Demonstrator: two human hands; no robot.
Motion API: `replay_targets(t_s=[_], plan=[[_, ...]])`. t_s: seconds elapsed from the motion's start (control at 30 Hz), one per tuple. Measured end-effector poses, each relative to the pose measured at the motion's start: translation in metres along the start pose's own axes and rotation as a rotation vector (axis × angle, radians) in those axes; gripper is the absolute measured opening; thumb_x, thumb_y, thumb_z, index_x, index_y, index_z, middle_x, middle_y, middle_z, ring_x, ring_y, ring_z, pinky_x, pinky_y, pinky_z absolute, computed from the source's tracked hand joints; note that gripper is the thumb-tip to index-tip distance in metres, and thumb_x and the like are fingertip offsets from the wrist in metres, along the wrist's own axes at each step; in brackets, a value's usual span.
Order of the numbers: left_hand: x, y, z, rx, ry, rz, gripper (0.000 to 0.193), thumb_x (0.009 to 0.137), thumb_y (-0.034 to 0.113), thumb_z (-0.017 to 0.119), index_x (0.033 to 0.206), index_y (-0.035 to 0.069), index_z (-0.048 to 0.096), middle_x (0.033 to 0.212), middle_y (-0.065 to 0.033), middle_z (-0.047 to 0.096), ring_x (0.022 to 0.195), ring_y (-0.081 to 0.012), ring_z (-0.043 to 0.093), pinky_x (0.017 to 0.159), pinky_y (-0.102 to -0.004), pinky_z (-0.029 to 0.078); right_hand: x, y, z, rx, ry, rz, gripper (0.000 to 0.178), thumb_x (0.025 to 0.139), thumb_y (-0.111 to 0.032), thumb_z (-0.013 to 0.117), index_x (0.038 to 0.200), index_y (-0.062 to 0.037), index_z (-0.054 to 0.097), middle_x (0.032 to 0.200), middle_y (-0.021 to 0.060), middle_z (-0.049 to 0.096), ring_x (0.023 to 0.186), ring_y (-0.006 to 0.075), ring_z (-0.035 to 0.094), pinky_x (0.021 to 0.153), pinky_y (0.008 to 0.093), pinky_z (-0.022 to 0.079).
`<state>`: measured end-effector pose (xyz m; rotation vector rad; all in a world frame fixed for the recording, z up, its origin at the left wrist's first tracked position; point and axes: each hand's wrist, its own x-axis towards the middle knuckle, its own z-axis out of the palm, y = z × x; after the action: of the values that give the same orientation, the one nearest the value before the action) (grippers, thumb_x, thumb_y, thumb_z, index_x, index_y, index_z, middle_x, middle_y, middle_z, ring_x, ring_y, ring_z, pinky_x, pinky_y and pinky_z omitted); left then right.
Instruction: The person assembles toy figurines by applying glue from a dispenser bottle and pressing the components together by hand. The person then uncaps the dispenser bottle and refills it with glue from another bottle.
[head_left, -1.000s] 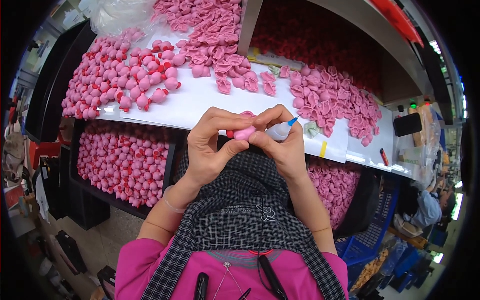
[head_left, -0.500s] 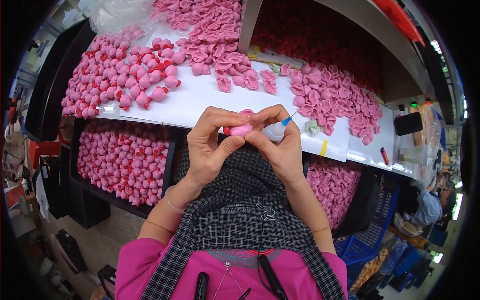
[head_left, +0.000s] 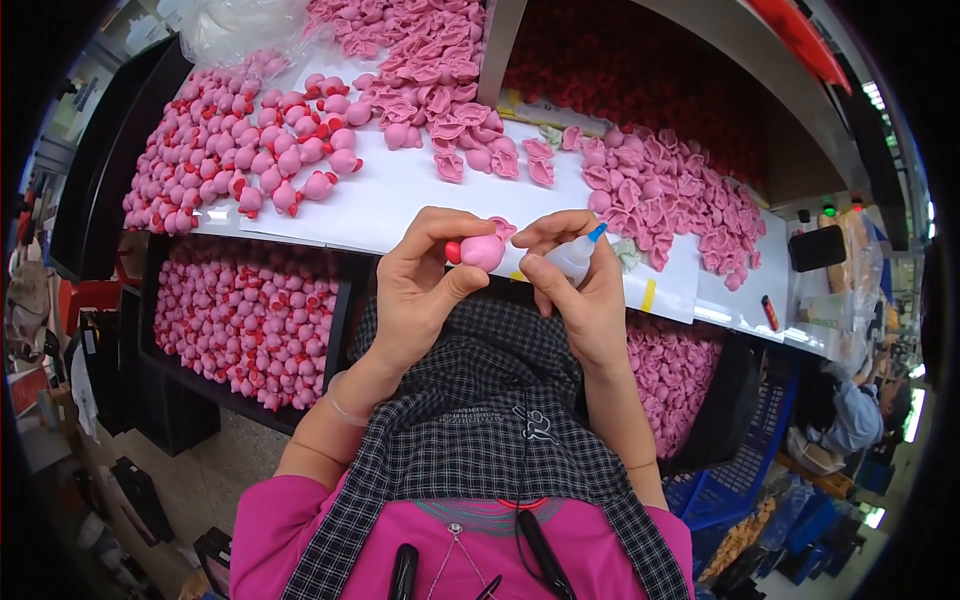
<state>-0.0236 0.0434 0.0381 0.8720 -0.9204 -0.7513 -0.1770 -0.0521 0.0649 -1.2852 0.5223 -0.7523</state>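
Observation:
Between the thumb and fingers of my left hand (head_left: pixel 418 275) is a small round pink figure (head_left: pixel 482 252), with a red piece on its left side and a curled pink part at its top. My right hand (head_left: pixel 585 300) is just to the right, apart from the figure. It grips a translucent white squeeze bottle (head_left: pixel 572 258) with a blue nozzle pointing up and to the right. Beyond my hands, loose hollow pink shells (head_left: pixel 475 120) lie on the white tabletop (head_left: pixel 400 190).
Pink figures with red pieces (head_left: pixel 270 150) cover the table's left side. More fill a dark bin (head_left: pixel 345 350) below. Pink shells (head_left: pixel 650 190) are piled at the right, with others in a lower bin (head_left: pixel 735 400). A red marker-like stick (head_left: pixel 769 313) lies near the right edge.
My right hand has moved off the pink figure, slightly to the right, with the bottle turned more upright. My left hand keeps holding the figure in about the same place.

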Motion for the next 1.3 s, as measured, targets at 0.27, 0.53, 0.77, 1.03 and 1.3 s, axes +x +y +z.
replay_targets(t_s=[0.27,0.53,0.77,1.03,1.3], plan=[[0.0,0.004,0.003,0.062,0.001,0.002,0.038,0.082,0.012,0.079,0.115,-0.001,0.065,0.12,-0.011,0.064,0.111,-0.0187,0.059,0.097,-0.0312,0.045,-0.002,0.001,-0.004,-0.02,-0.023,0.05,0.028,0.089,-0.005,0.071,0.111,-0.0018,0.055,0.108,0.0121,0.066,0.074,0.0053,0.056,0.048,0.0167,0.041],[-0.002,0.017,0.005,0.499,-0.083,0.162,0.045,0.069,0.018,0.088,0.109,0.006,0.072,0.1,-0.0068,0.065,0.089,-0.0168,0.063,0.075,-0.0274,0.052,-0.003,0.006,-0.001,-0.024,-0.121,-0.015,0.036,0.085,-0.007,0.078,0.113,0.0015,0.057,0.108,0.0096,0.066,0.075,0.0056,0.057,0.061,0.0166,0.045],[-0.001,0.023,0.006,0.685,-0.172,0.288,0.044,0.069,0.009,0.084,0.111,0.009,0.073,0.102,-0.0055,0.064,0.091,-0.0201,0.062,0.074,-0.03,0.054,-0.01,-0.002,0.005,0.068,-0.099,0.049,0.037,0.085,-0.009,0.078,0.113,0.0035,0.059,0.103,0.0102,0.068,0.084,0.0091,0.062,0.071,0.0205,0.049],[-0.003,0.028,0.009,0.71,-0.142,0.274,0.038,0.072,0.01,0.082,0.109,0.009,0.073,0.1,-0.0049,0.064,0.09,-0.0202,0.06,0.075,-0.0307,0.05,-0.013,-0.008,0.011,0.049,-0.066,0.078,0.028,0.086,-0.015,0.076,0.105,0.0012,0.062,0.088,0.0041,0.067,0.072,0.0064,0.059,0.061,0.0183,0.043],[-0.005,0.026,0.003,0.785,-0.177,0.289,0.034,0.077,0.008,0.081,0.11,0.005,0.072,0.102,-0.0074,0.062,0.091,-0.0199,0.062,0.077,-0.0301,0.053,-0.014,0.006,0.016,0.111,-0.037,0.079,0.02,0.089,-0.01,0.071,0.103,-0.0017,0.06,0.091,0.0028,0.063,0.069,0.0042,0.054,0.056,0.017,0.038]])
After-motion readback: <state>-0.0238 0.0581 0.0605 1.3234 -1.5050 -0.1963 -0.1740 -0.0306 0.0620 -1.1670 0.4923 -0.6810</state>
